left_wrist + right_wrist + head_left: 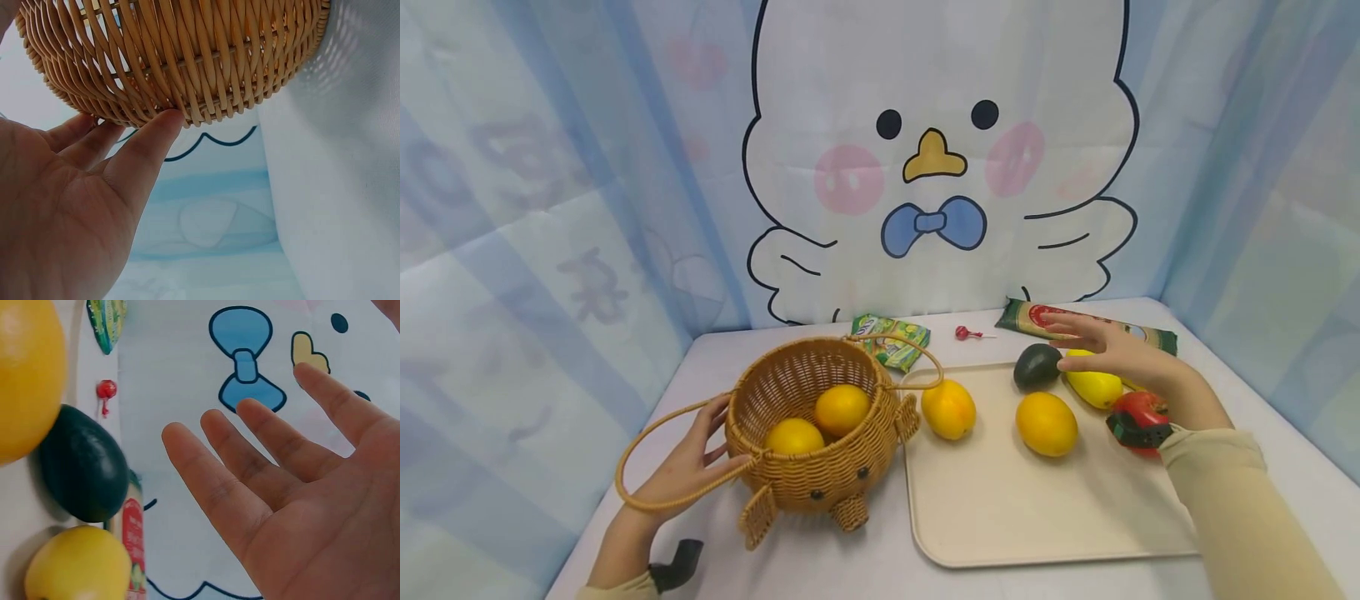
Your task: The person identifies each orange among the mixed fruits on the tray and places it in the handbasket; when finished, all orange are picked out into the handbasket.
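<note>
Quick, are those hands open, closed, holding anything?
Left hand: open, touching the round brown wicker basket.
Right hand: open, holding nothing.

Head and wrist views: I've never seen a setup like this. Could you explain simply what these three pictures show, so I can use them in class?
There is no robot here, only a person's two bare hands. The wide picture comes from a camera worn on the head, looking forward and down. The other two come from cameras on the wrists, one for each hand.

The left hand touches the side of a wicker basket, which contains two yellow-orange fruits. The right hand holds nothing, its fingers extended in the air.

The beige tray carries two more such fruits, a dark green fruit, a yellow fruit and a red item, partly hidden. Beyond lie a small green packet, a lollipop and a long packet.
</note>
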The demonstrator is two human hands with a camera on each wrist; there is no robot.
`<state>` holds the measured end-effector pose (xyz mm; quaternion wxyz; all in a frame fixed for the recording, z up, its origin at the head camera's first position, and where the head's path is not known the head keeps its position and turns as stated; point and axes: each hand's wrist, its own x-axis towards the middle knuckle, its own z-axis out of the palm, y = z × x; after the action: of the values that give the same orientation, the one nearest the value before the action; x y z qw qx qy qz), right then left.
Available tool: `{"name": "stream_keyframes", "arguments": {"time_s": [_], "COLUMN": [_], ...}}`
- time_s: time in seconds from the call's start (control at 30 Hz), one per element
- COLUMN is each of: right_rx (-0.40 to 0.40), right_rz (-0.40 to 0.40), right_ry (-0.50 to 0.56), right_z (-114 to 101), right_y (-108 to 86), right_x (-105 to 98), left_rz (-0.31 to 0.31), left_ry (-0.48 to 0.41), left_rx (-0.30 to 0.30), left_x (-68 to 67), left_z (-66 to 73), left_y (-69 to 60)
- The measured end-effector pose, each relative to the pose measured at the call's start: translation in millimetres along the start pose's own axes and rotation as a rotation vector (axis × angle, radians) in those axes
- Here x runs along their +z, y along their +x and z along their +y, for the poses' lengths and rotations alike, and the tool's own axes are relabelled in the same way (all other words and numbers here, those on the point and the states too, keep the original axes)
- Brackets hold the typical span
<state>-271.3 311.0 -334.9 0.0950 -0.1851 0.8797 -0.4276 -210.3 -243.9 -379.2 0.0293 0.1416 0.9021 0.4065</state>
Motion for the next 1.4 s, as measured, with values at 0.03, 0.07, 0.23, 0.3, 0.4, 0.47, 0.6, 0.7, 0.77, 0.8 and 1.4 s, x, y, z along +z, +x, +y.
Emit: {"name": "stream_keyframes", "arguments": {"time_s": [0.03, 0.07, 0.23, 0.3, 0.4, 0.47, 0.6, 0.7, 0.77, 0.8, 1.4], "right_rx": [-0.002, 0.004, 0.025, 0.026, 0.032, 0.041, 0.076, 0.097, 0.101, 0.105, 0.161], "right_rz": [0.005, 0.008, 0.031, 0.041, 0.048, 0.042, 0.038, 0.037, 0.029, 0.023, -0.042], "right_ry": [-0.006, -0.004, -0.035, -0.026, -0.015, 0.002, 0.007, 0.021, 0.050, 0.079, 0.059], "right_z": [3, 5, 19, 24, 32, 37, 43, 46, 50, 52, 69], "right_y": [-1.1, -2.5, -8.1, -9.6, -11.9, -13.5, -16.2, -17.7, -18.7, -19.1, -18.8], "right_x": [2, 3, 12, 17, 24, 28, 35, 40, 44, 46, 73], "left_rz": [-0.001, -0.002, -0.002, 0.000, 0.001, 0.002, 0.003, 0.005, 0.005, 0.004, 0.004], "left_ry": [0.000, 0.001, 0.004, 0.006, 0.004, 0.003, 0.002, 0.003, 0.004, 0.004, 0.004], "left_rx": [0.000, -0.001, 0.011, 0.018, 0.023, 0.020, 0.015, 0.019, 0.025, 0.027, 0.026], "left_x": [0.0, 0.1, 0.2, 0.3, 0.7, 0.8, 0.9, 0.9, 0.8, 0.7, 1.1], "left_z": [0.1, 0.1, -0.7, -1.1, -1.1, -0.9, -0.8, -1.2, -1.5, -1.7, -0.3], "left_y": [0.1, 0.2, -0.3, -0.5, -0.6, -0.7, -0.9, -0.7, -0.5, -0.5, -1.4]}}
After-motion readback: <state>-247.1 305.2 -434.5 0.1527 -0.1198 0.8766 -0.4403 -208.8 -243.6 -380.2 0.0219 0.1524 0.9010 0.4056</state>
